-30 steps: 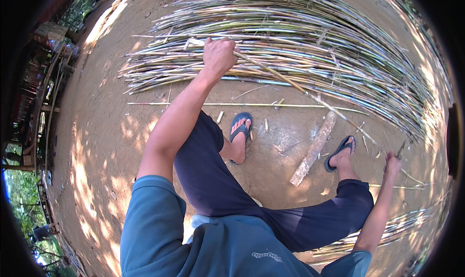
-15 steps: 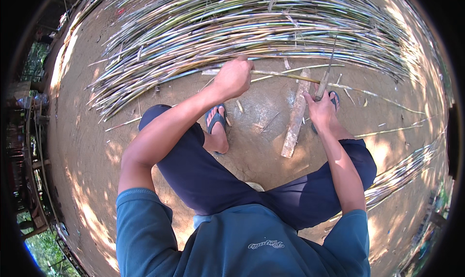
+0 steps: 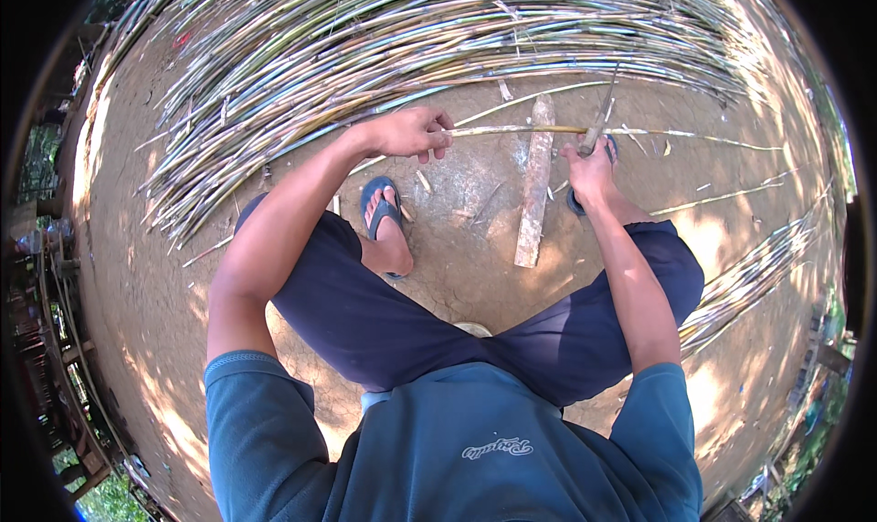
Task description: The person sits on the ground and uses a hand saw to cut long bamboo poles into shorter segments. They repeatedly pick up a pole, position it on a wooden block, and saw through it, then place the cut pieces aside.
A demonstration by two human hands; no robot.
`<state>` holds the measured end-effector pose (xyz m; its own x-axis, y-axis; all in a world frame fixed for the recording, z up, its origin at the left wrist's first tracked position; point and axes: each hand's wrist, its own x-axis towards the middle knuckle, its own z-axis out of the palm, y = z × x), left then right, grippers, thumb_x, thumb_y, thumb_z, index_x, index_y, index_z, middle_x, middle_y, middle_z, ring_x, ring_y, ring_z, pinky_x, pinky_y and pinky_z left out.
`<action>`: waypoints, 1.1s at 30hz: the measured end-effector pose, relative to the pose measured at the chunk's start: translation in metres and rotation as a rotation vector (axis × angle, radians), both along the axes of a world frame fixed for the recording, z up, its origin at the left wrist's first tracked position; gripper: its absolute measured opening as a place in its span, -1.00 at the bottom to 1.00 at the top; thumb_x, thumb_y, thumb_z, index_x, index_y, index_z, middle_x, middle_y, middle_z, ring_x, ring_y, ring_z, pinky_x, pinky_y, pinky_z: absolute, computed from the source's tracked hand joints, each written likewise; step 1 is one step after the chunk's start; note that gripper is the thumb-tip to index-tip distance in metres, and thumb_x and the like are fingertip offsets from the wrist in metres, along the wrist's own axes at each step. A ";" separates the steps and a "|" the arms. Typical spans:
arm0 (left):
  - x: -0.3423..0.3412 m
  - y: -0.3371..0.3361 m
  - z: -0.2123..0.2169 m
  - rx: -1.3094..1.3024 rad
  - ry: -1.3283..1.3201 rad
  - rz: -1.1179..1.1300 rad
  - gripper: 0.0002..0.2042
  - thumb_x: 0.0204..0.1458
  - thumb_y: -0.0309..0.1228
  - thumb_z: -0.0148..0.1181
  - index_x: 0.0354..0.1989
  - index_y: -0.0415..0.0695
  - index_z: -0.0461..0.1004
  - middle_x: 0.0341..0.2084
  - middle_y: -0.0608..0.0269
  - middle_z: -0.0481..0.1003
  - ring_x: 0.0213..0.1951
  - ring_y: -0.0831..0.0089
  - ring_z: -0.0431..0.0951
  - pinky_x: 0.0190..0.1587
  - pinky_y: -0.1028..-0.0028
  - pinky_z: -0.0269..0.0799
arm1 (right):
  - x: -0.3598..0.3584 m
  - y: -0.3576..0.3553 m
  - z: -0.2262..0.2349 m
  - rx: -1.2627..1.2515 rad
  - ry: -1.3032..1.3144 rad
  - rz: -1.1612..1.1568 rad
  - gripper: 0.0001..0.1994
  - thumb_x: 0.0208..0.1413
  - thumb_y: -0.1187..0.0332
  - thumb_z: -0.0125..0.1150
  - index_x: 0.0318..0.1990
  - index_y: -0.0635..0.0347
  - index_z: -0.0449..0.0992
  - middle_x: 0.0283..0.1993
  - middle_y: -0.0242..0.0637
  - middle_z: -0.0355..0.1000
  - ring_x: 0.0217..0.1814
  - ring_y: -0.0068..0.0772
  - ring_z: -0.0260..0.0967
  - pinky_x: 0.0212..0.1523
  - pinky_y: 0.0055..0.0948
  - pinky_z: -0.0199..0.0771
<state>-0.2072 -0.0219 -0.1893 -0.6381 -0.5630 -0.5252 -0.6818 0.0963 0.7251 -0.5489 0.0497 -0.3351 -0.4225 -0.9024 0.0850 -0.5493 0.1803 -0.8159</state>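
Observation:
A long thin cane (image 3: 507, 130) stretches from my left hand (image 3: 411, 133) to the right, its far end tapering off over the dirt. My left hand has its fingers curled around the cane's left end. Gripped in my right hand (image 3: 591, 164) is a knife with a long narrow blade (image 3: 598, 120), pointing away from me. The blade meets the cane, or crosses just over it; which one I cannot tell. Beneath the cane lies a worn wooden plank (image 3: 533, 198), between my feet and left of the knife.
A wide heap of long canes (image 3: 365, 61) spreads across the far side. A smaller bundle of thin stalks (image 3: 744, 303) lies at the right. My sandalled left foot (image 3: 386, 225) rests on the dirt floor (image 3: 164, 275). Loose stalks and chips are scattered about.
My left hand has shifted left and its grip looks looser, with fingers now extended more. The cane and knife have also moved slightly left in the view, which itself has shifted.

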 end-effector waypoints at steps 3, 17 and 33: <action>-0.003 -0.001 -0.021 -0.366 -0.045 -0.152 -0.67 0.22 -0.30 0.05 0.01 -0.33 0.39 -0.40 0.17 0.58 -0.35 0.33 0.57 -0.23 0.32 0.45 | -0.020 -0.004 -0.005 -0.072 -0.041 0.040 -0.66 0.04 0.49 0.31 -0.05 0.41 0.40 -0.18 -0.13 0.54 -0.34 -0.35 0.59 -0.29 -0.46 0.56; 0.011 0.001 -0.052 -0.072 -0.307 -0.028 -0.69 0.09 -0.35 0.18 0.00 -0.17 0.53 -0.23 -0.03 0.58 -0.30 0.36 0.63 -0.22 0.32 0.49 | 0.080 0.131 0.141 -0.081 -0.603 0.197 -0.71 0.22 0.18 0.25 -0.23 0.30 0.50 -0.45 -0.38 0.47 -0.47 -0.63 0.38 -0.38 -0.58 0.40; -0.014 0.037 -0.104 -0.353 -0.343 0.125 -0.56 -0.08 -0.15 0.25 -0.24 -0.36 0.58 -0.24 -0.25 0.56 -0.13 -0.10 0.57 -0.01 0.15 0.48 | 0.144 0.242 0.146 0.100 -0.366 0.163 -0.74 0.18 0.30 0.25 -0.43 0.27 0.37 -0.66 -0.26 0.30 -0.65 -0.50 0.24 -0.55 -0.43 0.28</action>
<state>-0.2211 0.0147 -0.2933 -0.3780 -0.8054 -0.4565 -0.8973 0.1972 0.3950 -0.4047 0.2922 -0.1892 -0.2595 -0.9562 -0.1355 -0.2540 0.2029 -0.9457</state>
